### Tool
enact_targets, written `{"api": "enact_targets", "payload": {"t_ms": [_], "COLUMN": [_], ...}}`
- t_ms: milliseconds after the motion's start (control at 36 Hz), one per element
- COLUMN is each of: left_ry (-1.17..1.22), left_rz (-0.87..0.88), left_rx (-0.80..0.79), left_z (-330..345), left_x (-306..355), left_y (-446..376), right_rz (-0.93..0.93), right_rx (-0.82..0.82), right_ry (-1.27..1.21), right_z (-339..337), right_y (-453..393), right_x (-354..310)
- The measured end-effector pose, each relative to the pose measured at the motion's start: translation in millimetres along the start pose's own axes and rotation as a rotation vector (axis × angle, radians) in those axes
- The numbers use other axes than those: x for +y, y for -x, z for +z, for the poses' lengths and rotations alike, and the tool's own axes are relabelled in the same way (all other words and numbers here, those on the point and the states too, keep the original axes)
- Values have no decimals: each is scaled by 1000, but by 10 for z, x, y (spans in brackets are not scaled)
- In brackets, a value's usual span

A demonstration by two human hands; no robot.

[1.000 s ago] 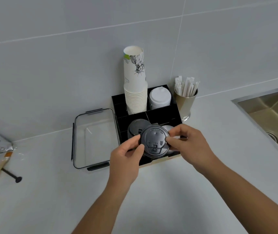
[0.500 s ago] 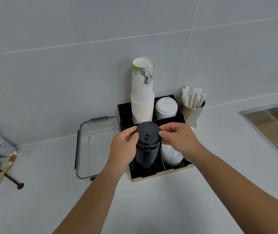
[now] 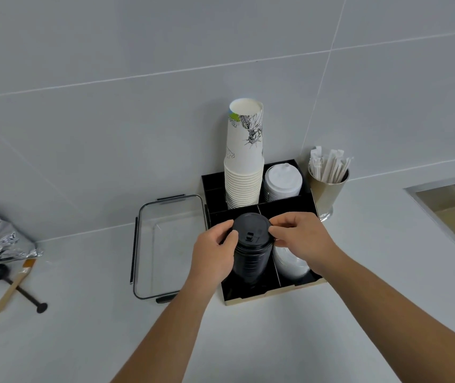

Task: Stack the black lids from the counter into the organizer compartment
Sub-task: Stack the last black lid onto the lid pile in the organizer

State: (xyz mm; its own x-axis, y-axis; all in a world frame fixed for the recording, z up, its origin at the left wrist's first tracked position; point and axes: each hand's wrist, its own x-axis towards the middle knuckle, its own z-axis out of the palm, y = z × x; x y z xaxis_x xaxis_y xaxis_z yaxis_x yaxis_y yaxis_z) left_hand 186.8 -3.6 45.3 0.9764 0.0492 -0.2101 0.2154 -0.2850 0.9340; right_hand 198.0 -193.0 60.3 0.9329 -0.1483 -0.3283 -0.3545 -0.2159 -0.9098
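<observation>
My left hand (image 3: 215, 255) wraps side of black lid stack (image 3: 251, 250); my right hand (image 3: 299, 239) pinches top rim. 2-sided grip keeps column straight. Stack stands in front-left compartment of organizer (image 3: 273, 295), apparently seated. White lids (image 3: 287, 262) just right of stack, paper cups (image 3: 244, 161) behind. No loose black lids visible on counter (image 3: 82, 341).

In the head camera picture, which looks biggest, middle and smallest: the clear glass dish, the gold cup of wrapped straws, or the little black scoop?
Largest to smallest, as they look:
1. Clear rectangular glass dish
2. Shiny gold metal cup of wrapped straws
3. Black long-handled scoop

The cup and scoop look close in size, so that order is unsure.
</observation>
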Motion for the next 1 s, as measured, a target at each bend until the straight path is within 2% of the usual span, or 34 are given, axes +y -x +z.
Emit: {"api": "enact_targets", "payload": {"t_ms": [361, 667, 1000], "left_ry": [-15, -95, -68], "left_rz": [26, 27, -10], "left_rx": [7, 13, 29], "left_z": [-4, 32, 33], "left_x": [-36, -139, -124], "left_y": [21, 34, 34], "right_rz": [-9, -4, 2], "right_rx": [-12, -28, -23], "right_ry": [36, 184, 238], "right_z": [29, 44, 73], "right_y": [-3, 22, 111], "right_x": [27, 75, 27]}}
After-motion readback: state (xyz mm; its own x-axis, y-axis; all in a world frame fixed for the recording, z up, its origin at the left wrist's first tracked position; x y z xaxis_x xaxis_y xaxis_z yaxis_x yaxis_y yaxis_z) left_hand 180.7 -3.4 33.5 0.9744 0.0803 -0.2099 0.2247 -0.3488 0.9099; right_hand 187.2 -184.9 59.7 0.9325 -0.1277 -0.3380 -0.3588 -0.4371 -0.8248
